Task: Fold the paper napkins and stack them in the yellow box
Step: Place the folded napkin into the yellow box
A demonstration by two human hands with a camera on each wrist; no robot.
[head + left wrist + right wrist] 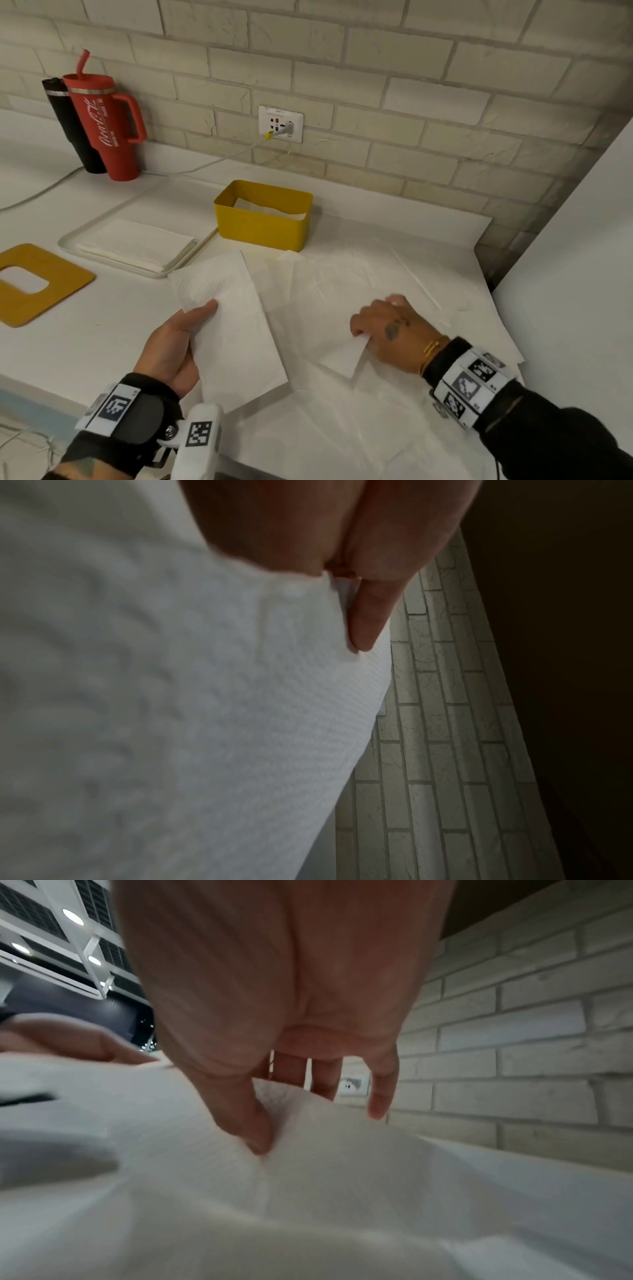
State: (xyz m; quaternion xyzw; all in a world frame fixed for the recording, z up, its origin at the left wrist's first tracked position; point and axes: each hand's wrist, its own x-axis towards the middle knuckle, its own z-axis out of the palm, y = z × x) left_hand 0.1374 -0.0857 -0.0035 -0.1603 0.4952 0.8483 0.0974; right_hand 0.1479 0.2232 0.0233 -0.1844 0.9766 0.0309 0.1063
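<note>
Pinching napkin left edge: left hand | right hand pinching its right corner, lower centre | yellow box above, open desk between

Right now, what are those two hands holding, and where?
One paper napkin: left hand grips its left edge, right hand pinches its right corner.

red tumbler, black bottle — wall socket

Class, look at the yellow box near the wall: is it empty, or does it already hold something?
Not empty. The open-topped yellow box holds white paper, visible above its front rim. How many pieces: cannot tell.
</note>
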